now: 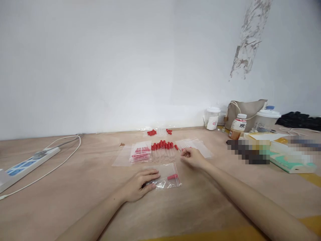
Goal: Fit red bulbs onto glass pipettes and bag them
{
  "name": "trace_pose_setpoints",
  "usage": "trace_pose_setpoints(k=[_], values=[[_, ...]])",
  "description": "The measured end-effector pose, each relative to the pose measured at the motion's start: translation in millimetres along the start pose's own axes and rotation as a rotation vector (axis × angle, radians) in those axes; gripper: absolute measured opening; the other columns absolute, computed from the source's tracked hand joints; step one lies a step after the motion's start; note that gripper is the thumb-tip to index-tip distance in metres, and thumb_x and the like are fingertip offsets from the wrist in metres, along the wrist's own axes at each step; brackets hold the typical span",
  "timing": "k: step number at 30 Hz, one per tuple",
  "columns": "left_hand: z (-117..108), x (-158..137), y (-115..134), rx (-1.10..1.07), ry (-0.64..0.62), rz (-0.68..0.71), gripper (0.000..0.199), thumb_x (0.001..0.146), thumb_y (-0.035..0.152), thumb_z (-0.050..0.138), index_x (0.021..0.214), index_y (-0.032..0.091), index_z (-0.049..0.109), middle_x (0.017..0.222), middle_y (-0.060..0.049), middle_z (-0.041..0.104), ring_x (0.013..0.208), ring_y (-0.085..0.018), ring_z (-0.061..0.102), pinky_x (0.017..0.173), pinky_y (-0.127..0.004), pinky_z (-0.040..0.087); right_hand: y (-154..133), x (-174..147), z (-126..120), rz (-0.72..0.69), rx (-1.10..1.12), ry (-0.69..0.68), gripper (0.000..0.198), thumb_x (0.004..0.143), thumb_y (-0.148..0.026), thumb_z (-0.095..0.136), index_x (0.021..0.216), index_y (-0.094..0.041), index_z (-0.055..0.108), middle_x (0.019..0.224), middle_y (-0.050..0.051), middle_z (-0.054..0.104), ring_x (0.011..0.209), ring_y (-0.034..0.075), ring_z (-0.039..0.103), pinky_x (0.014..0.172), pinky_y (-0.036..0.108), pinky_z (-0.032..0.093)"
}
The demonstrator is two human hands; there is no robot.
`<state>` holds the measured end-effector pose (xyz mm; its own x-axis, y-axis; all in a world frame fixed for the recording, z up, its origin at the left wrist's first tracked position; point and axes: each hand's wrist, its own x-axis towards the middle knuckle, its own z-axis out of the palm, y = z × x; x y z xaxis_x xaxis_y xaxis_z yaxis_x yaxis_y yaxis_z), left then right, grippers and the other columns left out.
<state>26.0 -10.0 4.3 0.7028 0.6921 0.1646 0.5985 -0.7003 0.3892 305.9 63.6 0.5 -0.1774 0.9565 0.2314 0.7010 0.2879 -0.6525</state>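
Note:
My left hand (141,183) lies with fingers stretched out and thumb apart on the left side of a clear zip bag (163,171). A red rubber bulb (172,176) shows inside that bag, near its red-lined right edge. Further right, my right hand (193,158) has its fingers curled and pinched together; what is between the fingertips is too small to make out. Just left of them lies a single red-bulbed dropper (176,147), tilted. Beside it is a row of red-bulbed droppers (163,149) with thin clear tubes pointing toward me.
Filled bags (140,154) are stacked left of the row; flat clear bags (202,149) lie right. Loose red bulbs (151,133) rest near the wall. A power strip (27,165) with a cable is at left. A bottle (237,127), cups and a bag (245,112) stand at right.

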Motion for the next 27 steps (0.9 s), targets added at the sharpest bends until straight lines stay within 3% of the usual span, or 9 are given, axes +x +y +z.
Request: trace_pose_setpoints(k=[5, 9, 15, 17, 21, 24, 27], values=[[0.7, 0.5, 0.0, 0.016, -0.009, -0.002, 0.039, 0.087, 0.039, 0.037, 0.124, 0.029, 0.041, 0.131, -0.002, 0.039, 0.119, -0.019, 0.036, 0.099, -0.036, 0.029, -8.5, 31.2, 11.0, 0.173, -0.167, 0.103, 0.028, 0.065, -0.013, 0.053, 0.093, -0.012, 0.051, 0.088, 0.012, 0.06, 0.082, 0.022, 0.055, 0.069, 0.03, 0.04], [0.1, 0.3, 0.6, 0.04, -0.027, -0.013, 0.039, 0.088, 0.039, 0.036, 0.125, 0.03, 0.039, 0.131, -0.001, 0.039, 0.121, -0.019, 0.033, 0.103, -0.04, 0.021, -21.9, 43.2, 27.7, 0.287, -0.233, 0.128, 0.028, 0.071, -0.018, 0.049, 0.097, -0.006, 0.047, 0.094, 0.022, 0.056, 0.091, 0.033, 0.052, 0.072, 0.042, 0.037], [-3.4, -0.4, 2.4, 0.022, -0.077, -0.006, 0.037, 0.091, 0.035, 0.027, 0.127, 0.031, 0.035, 0.133, 0.001, 0.036, 0.123, -0.018, 0.029, 0.104, -0.044, 0.014, -28.6, 29.1, 16.9, 0.26, -0.168, 0.12, 0.039, 0.072, -0.016, 0.048, 0.109, -0.01, 0.036, 0.09, 0.018, 0.057, 0.084, 0.026, 0.056, 0.068, 0.033, 0.04], [-3.9, -0.4, 2.6, 0.027, -0.089, -0.001, 0.037, 0.091, 0.034, 0.027, 0.128, 0.032, 0.033, 0.134, 0.002, 0.034, 0.124, -0.018, 0.028, 0.104, -0.044, 0.013, -20.8, 16.3, 9.1, 0.21, -0.026, 0.124, 0.048, 0.074, -0.019, 0.047, 0.117, -0.012, 0.027, 0.078, 0.01, 0.058, 0.07, 0.02, 0.058, 0.062, 0.028, 0.042], [-2.9, 0.3, 3.3, 0.046, -0.076, 0.014, 0.038, 0.09, 0.034, 0.03, 0.128, 0.033, 0.032, 0.134, 0.002, 0.035, 0.123, -0.018, 0.029, 0.104, -0.045, 0.013, 1.2, -10.9, 8.9, 0.144, 0.558, 0.231, 0.067, 0.071, -0.028, 0.048, 0.123, -0.022, 0.007, 0.066, -0.005, 0.047, 0.046, 0.011, 0.05, 0.045, 0.025, 0.045], [-1.8, 0.3, 5.5, 0.051, -0.041, 0.002, 0.039, 0.089, 0.037, 0.034, 0.128, 0.032, 0.034, 0.135, 0.001, 0.032, 0.124, -0.02, 0.028, 0.103, -0.043, 0.018, 9.4, -24.1, 18.2, 0.188, 0.767, 0.352, 0.066, 0.067, -0.027, 0.051, 0.119, -0.026, 0.009, 0.067, -0.007, 0.042, 0.046, 0.01, 0.05, 0.042, 0.024, 0.047], [-0.7, -0.6, 7.9, 0.046, 0.002, -0.028, 0.043, 0.086, 0.042, 0.039, 0.126, 0.028, 0.038, 0.14, -0.001, 0.022, 0.125, -0.022, 0.025, 0.101, -0.038, 0.025, 7.3, -28.1, 27.2, 0.227, 0.848, 0.381, 0.059, 0.066, -0.027, 0.053, 0.112, -0.025, 0.016, 0.064, -0.007, 0.043, 0.048, 0.011, 0.053, 0.044, 0.025, 0.05]])
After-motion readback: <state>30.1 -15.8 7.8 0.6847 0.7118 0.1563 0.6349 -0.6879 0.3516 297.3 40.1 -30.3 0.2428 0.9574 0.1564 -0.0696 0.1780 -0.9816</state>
